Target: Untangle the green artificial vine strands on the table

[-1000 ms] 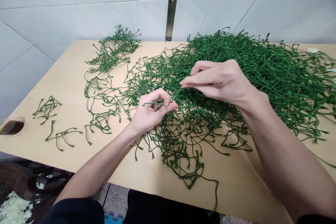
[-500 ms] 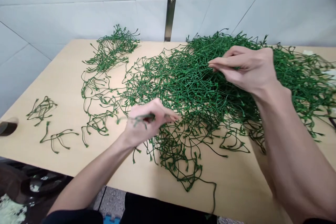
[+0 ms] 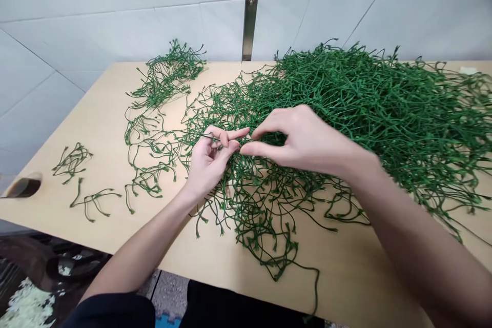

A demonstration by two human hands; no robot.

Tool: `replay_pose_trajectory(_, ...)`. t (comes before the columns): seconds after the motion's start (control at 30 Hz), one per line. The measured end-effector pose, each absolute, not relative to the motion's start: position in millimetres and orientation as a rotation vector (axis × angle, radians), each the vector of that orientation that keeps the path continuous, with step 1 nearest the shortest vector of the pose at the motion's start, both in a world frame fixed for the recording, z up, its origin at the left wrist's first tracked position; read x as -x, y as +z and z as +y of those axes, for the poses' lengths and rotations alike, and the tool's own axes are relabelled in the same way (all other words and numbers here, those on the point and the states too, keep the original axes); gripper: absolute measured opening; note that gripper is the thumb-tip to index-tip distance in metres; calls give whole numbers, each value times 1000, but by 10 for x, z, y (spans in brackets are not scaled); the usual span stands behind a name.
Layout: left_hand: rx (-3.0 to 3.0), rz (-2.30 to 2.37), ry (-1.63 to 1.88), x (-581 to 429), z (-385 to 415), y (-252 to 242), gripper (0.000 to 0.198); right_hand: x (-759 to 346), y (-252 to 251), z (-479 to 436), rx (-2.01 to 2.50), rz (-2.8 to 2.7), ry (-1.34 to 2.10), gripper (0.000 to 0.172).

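Green loose sprigs point(image 3: 73, 156) lie at the frame's left on the bench point(image 3: 103, 113). At centre I see the left hand point(image 3: 209, 161) pinched shut on a thin stem point(image 3: 200, 137). The right hand point(image 3: 303, 138) meets it fingertip to fingertip, though I cannot tell if it grips; the stem pile point(image 3: 384, 107) fills the upper right.

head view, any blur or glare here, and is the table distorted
Head view: soft even light, faint shadows under the left hand and right hand, no glare on the wall tiles; hands and the green stem pile sharp, the right forearm slightly soft at lower right; table edges splay with wide-lens perspective.
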State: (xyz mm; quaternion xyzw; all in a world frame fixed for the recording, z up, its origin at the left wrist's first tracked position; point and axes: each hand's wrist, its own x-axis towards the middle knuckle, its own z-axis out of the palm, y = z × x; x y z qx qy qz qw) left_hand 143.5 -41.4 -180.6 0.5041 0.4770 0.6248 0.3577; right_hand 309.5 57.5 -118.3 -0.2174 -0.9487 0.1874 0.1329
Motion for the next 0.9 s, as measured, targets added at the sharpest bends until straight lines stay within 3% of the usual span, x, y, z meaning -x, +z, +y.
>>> replay_pose_trajectory(0.4,-1248,1347,1613,-1406,-399,-1841,19,-3056,-1268,598,645,-2725,716,26)
replay_pose_trajectory(0.63,-1584,1646,1352,-1397,-409,-1857,15,-3072,-1313,669,365,-2772,442,31)
replay_pose_trajectory(0.77,-1967,1632,1272,-1374,-432,-1898,24,-3121,-1323,789,251,-2803,400,29)
replay_pose_trajectory(0.9,-2085,1650,1393,-1342,-472,-1916,21,-3470,-1211,1057,483,-2594,336,25)
